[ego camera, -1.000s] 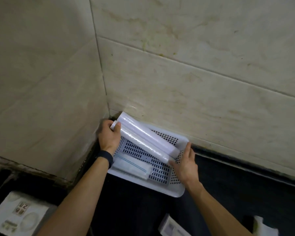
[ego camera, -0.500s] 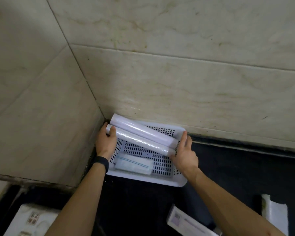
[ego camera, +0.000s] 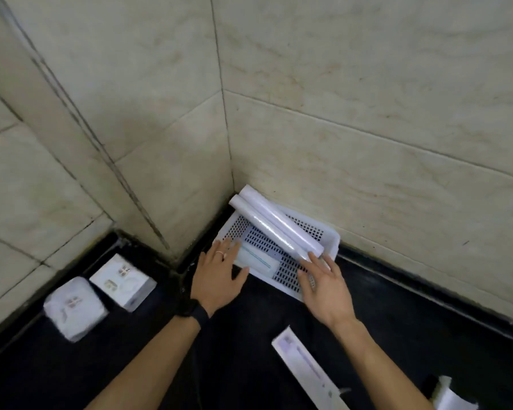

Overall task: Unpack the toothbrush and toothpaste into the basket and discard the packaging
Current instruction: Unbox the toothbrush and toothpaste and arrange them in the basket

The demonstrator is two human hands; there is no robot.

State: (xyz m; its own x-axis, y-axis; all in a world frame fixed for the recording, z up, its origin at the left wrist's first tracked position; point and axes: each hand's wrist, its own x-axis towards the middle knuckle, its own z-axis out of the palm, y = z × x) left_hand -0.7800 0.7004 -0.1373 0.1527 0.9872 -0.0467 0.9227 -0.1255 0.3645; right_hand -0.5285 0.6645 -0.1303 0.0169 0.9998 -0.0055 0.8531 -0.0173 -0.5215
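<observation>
Both released, fingers spread, our left hand point(ego camera: 219, 279) and right hand point(ego camera: 326, 291) sit at the near rim of the basket point(ego camera: 334, 245). Two rolls point(ego camera: 279, 229) lie across it ahead, and a long box point(ego camera: 305, 365) lies beside our right forearm.

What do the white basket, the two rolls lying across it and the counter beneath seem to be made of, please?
The basket looks like matte, moulded white plastic: its walls and floor carry regular rows of slots. The two rolls seem wrapped in glossy film or coated paper, judging by the bright streak along them. The counter is dark and fairly dull, perhaps stone or laminate; the look leaves it open.
</observation>
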